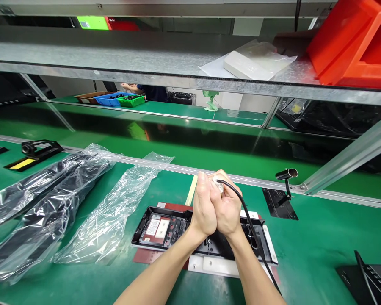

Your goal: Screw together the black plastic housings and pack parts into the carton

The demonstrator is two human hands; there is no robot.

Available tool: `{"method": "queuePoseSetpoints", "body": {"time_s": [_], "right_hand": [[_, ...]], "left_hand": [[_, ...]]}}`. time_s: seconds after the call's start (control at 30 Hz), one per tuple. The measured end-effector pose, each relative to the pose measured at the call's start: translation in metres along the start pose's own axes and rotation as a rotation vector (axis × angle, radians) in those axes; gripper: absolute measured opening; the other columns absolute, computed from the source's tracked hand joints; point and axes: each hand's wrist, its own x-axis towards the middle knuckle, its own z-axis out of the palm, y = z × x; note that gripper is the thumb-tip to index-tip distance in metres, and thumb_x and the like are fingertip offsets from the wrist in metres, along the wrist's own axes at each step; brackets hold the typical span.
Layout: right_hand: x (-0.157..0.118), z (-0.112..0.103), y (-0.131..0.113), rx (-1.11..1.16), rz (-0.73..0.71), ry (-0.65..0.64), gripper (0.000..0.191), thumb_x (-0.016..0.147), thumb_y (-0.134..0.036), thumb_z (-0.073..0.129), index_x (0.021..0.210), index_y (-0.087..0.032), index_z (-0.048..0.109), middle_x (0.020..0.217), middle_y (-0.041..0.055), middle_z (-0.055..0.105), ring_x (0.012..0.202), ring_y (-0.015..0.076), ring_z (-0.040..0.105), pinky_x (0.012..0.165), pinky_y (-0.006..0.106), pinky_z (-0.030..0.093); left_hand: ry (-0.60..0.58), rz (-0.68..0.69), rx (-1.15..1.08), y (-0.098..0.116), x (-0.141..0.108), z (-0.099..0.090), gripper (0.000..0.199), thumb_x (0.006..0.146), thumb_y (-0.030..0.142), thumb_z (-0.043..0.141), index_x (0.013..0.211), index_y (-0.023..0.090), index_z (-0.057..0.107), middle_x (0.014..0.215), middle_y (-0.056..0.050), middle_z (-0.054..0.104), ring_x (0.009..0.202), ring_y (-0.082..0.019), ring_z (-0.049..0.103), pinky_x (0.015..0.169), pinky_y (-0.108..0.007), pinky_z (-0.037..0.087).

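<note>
Both my hands are closed and pressed together above a long black plastic housing (263, 237). Between the fingers of my left hand (203, 207) and my right hand (227, 205) shows a crumpled whitish piece at the end of a black cable (246, 207). The cable arches out over my right hand and runs down past my right forearm. Most of what they grip is hidden by the fingers. The housing lies open side up on a reddish-brown and white fixture (216, 264), its middle covered by my hands and wrists.
Clear plastic bags (104, 220) lie on the left, some with long dark parts inside. A small black cylinder on a stand (286, 173) stands at right. A black slotted part (371, 275) lies lower right. Overhead runs a metal shelf (130, 51) with a red bin (346, 46).
</note>
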Motion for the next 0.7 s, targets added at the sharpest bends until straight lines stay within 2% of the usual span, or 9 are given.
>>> {"method": "queuePoseSetpoints", "body": {"time_s": [0.27, 0.53, 0.7], "right_hand": [[0.0005, 0.0, 0.0006, 0.01, 0.009, 0.001, 0.022, 0.094, -0.03, 0.064, 0.074, -0.022, 0.06, 0.076, -0.0003, 0.052, 0.072, 0.0144, 0.045, 0.069, 0.031, 0.037], [0.0, -0.0001, 0.0005, 0.013, 0.003, -0.001, 0.021, 0.094, -0.026, 0.063, 0.074, -0.022, 0.059, 0.077, -0.0008, 0.052, 0.073, 0.0139, 0.045, 0.07, 0.03, 0.036], [-0.0005, -0.0007, -0.0003, 0.025, 0.006, -0.002, 0.021, 0.094, -0.027, 0.064, 0.074, -0.022, 0.06, 0.077, -0.0012, 0.052, 0.073, 0.0135, 0.046, 0.069, 0.029, 0.037]], "left_hand": [[-0.003, -0.011, 0.019, -0.0015, -0.0005, -0.0016, 0.06, 0.104, 0.065, 0.017, 0.071, 0.023, 0.044, 0.074, -0.003, 0.045, 0.073, -0.02, 0.048, 0.079, -0.037, 0.048], [-0.006, 0.003, -0.009, 0.0, -0.0006, -0.0011, 0.057, 0.105, 0.064, 0.018, 0.069, 0.024, 0.039, 0.069, 0.001, 0.03, 0.069, -0.019, 0.042, 0.075, -0.036, 0.045], [-0.014, 0.003, 0.008, 0.0013, -0.0005, -0.0006, 0.059, 0.105, 0.064, 0.017, 0.069, 0.023, 0.039, 0.07, 0.0, 0.036, 0.07, -0.019, 0.044, 0.076, -0.035, 0.046]]}}
